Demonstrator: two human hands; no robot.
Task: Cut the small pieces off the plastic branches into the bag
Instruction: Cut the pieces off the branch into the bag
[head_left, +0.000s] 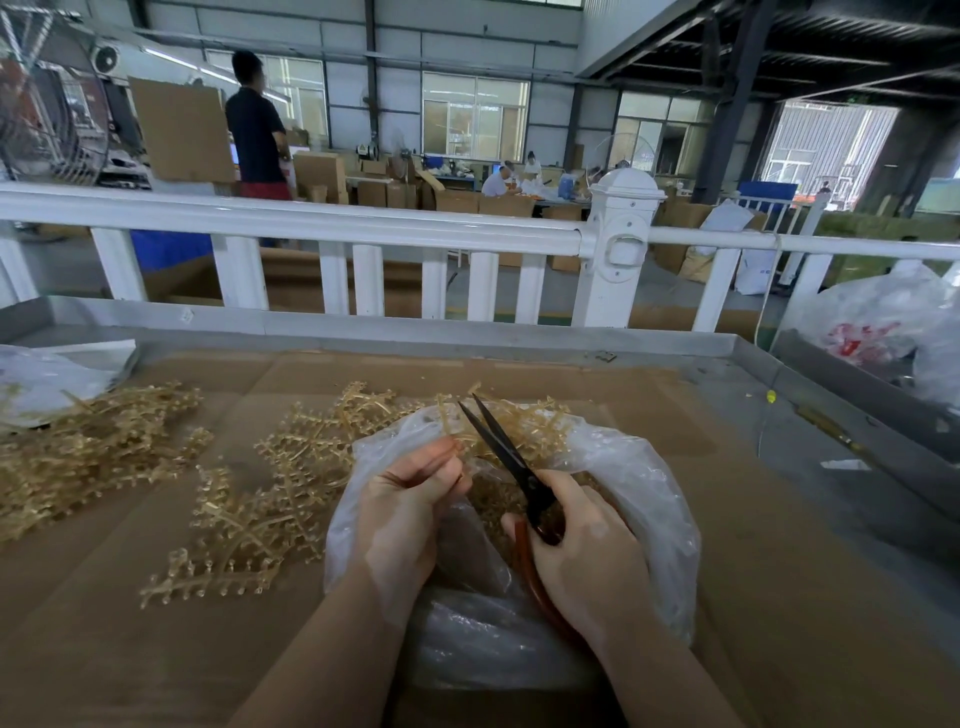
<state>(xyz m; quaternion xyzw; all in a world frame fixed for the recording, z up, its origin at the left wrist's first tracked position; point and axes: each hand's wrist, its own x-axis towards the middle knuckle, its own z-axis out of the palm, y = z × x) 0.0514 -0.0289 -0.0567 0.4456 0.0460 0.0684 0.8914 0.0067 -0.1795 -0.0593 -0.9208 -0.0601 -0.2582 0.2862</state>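
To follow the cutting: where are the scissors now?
In the head view, low centre: the right hand grips the scissors above the bag.

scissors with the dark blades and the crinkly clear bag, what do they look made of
Scissors with dark blades: probably matte blackened metal, no shine; reddish-brown handles look glossy, perhaps plastic or lacquer. Crinkly clear bag: thin plastic film, see-through, wrinkled, with glare.

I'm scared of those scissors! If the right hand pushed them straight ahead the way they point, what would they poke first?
Probably the thin golden plastic branch pinched by the left hand: the right hand's black-bladed scissors are open around it, above the clear plastic bag.
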